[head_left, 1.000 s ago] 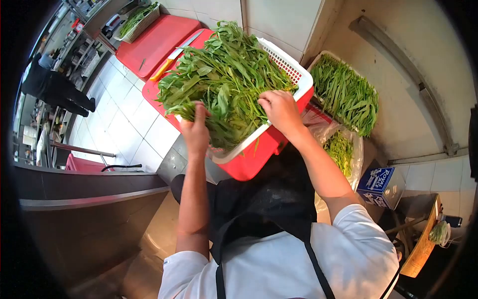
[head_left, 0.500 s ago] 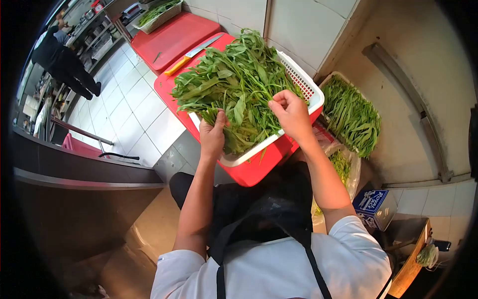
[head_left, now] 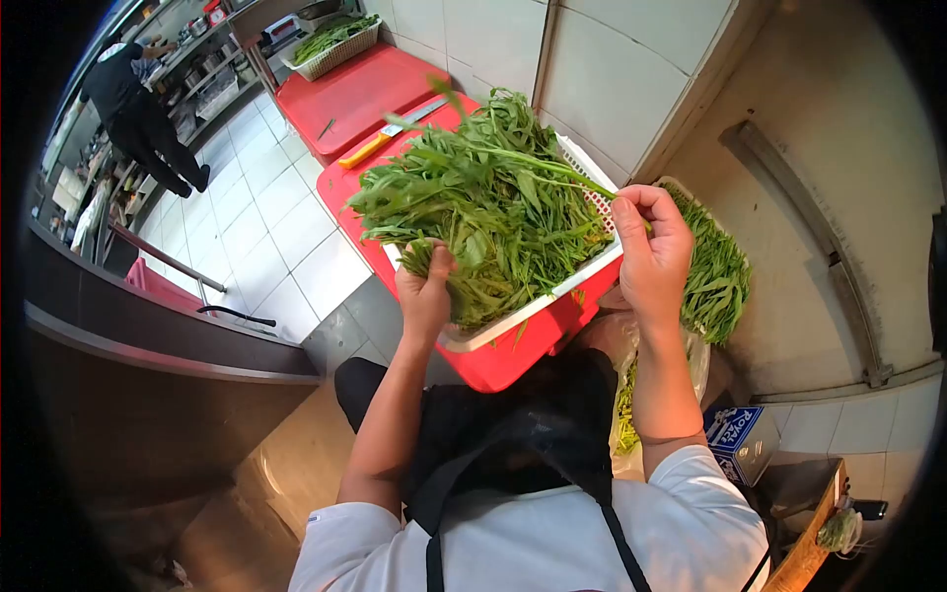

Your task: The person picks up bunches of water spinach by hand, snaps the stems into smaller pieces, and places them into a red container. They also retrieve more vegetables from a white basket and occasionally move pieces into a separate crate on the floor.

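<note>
A white plastic basket [head_left: 505, 329] sits on a red lid in front of me, heaped with leafy green stems [head_left: 493, 197] that look like water spinach. My left hand [head_left: 425, 296] is closed around a bunch of cut stems [head_left: 418, 259] at the basket's near left side. Beyond the basket's right rim, my right hand [head_left: 655, 247] pinches the end of a long water spinach stem [head_left: 552, 170]. That stem stretches leftward over the heap, its leafy tip blurred. Behind the pile, a yellow-handled knife [head_left: 367, 150] lies on the red lid.
Another basket of cut greens [head_left: 718, 276] stands on the right by the wall. Below it is a plastic bag with stem pieces [head_left: 627, 405]. A second red lid [head_left: 365, 89] and a basket of greens [head_left: 335, 49] are behind. One person [head_left: 143, 118] stands at shelves far left.
My right hand has moved right and toward me from the heap, drawing out a long stem. My left hand still grips its bunch, almost in place.
</note>
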A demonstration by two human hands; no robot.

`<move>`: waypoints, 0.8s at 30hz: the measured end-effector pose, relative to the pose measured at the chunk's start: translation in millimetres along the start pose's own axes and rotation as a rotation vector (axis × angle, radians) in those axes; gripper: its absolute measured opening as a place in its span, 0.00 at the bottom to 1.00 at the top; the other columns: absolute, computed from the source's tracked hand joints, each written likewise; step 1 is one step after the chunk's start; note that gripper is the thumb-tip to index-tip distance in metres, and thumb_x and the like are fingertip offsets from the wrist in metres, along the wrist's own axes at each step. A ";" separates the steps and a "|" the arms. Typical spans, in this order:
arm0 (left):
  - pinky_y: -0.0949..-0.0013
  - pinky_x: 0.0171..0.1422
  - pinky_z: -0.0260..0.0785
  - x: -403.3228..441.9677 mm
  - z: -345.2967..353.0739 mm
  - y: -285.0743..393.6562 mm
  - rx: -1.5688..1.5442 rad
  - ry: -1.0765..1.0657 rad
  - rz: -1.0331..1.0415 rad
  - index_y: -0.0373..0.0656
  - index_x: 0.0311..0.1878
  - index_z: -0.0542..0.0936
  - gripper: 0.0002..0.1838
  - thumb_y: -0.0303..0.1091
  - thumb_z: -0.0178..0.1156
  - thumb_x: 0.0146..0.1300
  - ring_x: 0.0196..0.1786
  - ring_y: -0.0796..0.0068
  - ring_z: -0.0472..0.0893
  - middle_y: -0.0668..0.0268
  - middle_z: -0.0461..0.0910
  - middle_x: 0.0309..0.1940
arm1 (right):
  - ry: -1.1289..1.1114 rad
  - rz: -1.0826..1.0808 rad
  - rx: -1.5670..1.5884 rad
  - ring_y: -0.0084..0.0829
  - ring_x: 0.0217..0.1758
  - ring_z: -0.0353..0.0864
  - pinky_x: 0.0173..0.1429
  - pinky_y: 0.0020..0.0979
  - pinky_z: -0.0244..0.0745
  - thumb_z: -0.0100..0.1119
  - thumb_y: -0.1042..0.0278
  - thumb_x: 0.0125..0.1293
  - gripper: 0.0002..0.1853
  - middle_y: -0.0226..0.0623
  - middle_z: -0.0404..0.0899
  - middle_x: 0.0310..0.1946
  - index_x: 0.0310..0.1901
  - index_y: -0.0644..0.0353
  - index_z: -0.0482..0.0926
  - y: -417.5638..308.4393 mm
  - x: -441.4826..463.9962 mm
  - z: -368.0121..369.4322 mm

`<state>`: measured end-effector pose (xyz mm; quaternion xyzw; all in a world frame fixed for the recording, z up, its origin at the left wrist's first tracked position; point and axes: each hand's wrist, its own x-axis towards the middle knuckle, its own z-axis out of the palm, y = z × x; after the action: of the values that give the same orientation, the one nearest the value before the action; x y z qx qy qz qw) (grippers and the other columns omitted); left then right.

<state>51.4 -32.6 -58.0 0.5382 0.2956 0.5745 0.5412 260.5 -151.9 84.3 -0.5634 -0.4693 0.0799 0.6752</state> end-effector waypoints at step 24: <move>0.55 0.55 0.73 45.4 59.7 51.9 0.746 -0.235 0.619 0.37 0.48 0.78 0.17 0.24 0.64 0.52 0.48 0.47 0.79 0.53 0.80 0.43 | -0.165 0.159 -0.065 0.20 0.34 0.76 0.40 0.26 0.73 0.62 0.67 0.72 0.09 0.30 0.81 0.29 0.40 0.65 0.80 28.8 -27.5 24.3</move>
<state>99.2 -16.9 18.1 0.8188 0.2443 0.4988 0.1453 240.0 -142.6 43.4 -0.6119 -0.4796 0.1641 0.6071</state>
